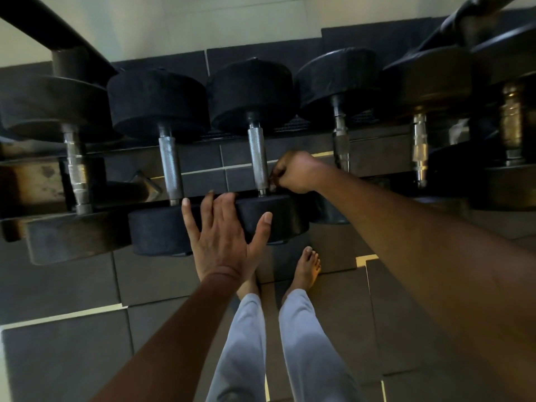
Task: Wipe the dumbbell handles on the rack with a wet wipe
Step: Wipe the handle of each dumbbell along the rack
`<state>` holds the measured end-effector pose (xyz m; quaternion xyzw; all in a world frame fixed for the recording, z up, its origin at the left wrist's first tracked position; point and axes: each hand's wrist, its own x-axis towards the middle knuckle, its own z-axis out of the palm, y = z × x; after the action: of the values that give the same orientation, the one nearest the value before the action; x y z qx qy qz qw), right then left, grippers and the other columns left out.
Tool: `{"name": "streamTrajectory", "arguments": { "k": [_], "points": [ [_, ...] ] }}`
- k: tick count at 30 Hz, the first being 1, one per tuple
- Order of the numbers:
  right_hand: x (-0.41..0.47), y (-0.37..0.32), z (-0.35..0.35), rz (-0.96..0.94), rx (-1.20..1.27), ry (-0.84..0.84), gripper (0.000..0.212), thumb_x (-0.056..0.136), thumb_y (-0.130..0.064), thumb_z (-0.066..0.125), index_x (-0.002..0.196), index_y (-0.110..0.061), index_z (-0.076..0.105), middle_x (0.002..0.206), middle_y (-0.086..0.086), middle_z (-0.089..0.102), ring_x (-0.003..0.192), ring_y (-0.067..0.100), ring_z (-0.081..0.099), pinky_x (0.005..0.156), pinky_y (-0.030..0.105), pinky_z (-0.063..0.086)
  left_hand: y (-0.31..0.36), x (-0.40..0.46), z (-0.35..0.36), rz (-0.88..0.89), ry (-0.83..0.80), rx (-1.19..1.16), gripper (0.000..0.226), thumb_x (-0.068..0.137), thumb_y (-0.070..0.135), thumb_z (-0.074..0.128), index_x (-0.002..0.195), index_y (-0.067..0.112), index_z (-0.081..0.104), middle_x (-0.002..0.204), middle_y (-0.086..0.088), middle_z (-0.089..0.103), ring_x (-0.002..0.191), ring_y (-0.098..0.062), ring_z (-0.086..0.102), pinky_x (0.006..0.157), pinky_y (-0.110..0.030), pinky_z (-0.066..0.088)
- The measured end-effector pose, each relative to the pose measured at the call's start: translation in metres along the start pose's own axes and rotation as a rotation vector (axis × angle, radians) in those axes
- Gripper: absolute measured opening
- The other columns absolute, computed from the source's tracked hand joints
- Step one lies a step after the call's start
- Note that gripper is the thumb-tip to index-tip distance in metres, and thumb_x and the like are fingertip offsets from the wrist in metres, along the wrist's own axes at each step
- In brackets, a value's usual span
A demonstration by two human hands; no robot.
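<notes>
Several black dumbbells lie side by side on a rack, seen from above. My right hand is curled against the right side of the middle dumbbell's knurled steel handle, near its lower end. Only a small pale bit, apparently the wet wipe, shows under its fingers. My left hand presses flat, fingers spread, on the near black head of that same dumbbell.
Neighbouring handles lie to the left and right, with larger plate dumbbells further right. My bare feet stand on dark floor mats just below the rack. A black frame bar crosses the top left.
</notes>
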<state>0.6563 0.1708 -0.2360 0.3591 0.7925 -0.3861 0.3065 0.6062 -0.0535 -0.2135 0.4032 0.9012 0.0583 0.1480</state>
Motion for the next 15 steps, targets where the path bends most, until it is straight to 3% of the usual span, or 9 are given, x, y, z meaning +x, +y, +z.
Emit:
{"name": "streamTrajectory", "arguments": {
  "k": [4, 7, 11, 13, 15],
  "points": [
    [0.001, 0.009, -0.008, 0.033, 0.128, -0.132, 0.022, 0.104, -0.036, 0.067, 0.114, -0.024, 0.083, 0.116, -0.002, 0.076, 0.11, 0.017, 0.068, 0.106, 0.037, 0.053, -0.001, 0.0, 0.0, 0.0, -0.002, -0.004, 0.079, 0.101, 0.076, 0.024, 0.136, 0.013, 0.055, 0.13, -0.004, 0.063, 0.147, -0.029, 0.042, 0.132, -0.057, -0.004],
    [-0.001, 0.016, -0.007, 0.025, 0.25, -0.135, 0.015, 0.092, -0.039, 0.084, 0.105, -0.033, 0.084, 0.108, -0.01, 0.078, 0.104, 0.01, 0.069, 0.099, 0.03, 0.054, -0.001, -0.001, 0.001, -0.003, 0.004, -0.01, 0.077, 0.101, 0.076, 0.025, 0.136, 0.013, 0.055, 0.129, -0.003, 0.063, 0.147, -0.029, 0.043, 0.132, -0.057, -0.005],
    [0.011, 0.014, -0.004, 0.0, 0.127, -0.102, 0.018, 0.091, -0.036, 0.085, 0.108, -0.031, 0.084, 0.109, -0.01, 0.079, 0.102, 0.009, 0.071, 0.096, 0.029, 0.057, -0.001, -0.001, 0.002, -0.003, 0.003, -0.009, 0.079, 0.101, 0.076, 0.024, 0.136, 0.013, 0.055, 0.129, -0.002, 0.063, 0.147, -0.028, 0.043, 0.133, -0.057, -0.005],
    [0.015, 0.017, -0.003, -0.001, 0.17, -0.106, 0.007, 0.09, -0.034, 0.086, 0.097, -0.034, 0.084, 0.105, -0.01, 0.08, 0.102, 0.011, 0.072, 0.099, 0.033, 0.059, -0.001, -0.001, 0.001, -0.003, 0.004, -0.009, 0.08, 0.101, 0.076, 0.023, 0.137, 0.013, 0.055, 0.129, -0.002, 0.063, 0.146, -0.029, 0.043, 0.133, -0.057, -0.005],
    [0.017, 0.023, -0.001, -0.001, 0.272, -0.114, 0.009, 0.087, -0.032, 0.089, 0.083, -0.037, 0.083, 0.098, -0.011, 0.081, 0.103, 0.011, 0.073, 0.103, 0.037, 0.058, -0.001, -0.001, 0.001, -0.003, 0.005, -0.009, 0.079, 0.101, 0.076, 0.024, 0.136, 0.013, 0.055, 0.129, -0.003, 0.063, 0.145, -0.029, 0.044, 0.133, -0.057, -0.005]
  ]
}}
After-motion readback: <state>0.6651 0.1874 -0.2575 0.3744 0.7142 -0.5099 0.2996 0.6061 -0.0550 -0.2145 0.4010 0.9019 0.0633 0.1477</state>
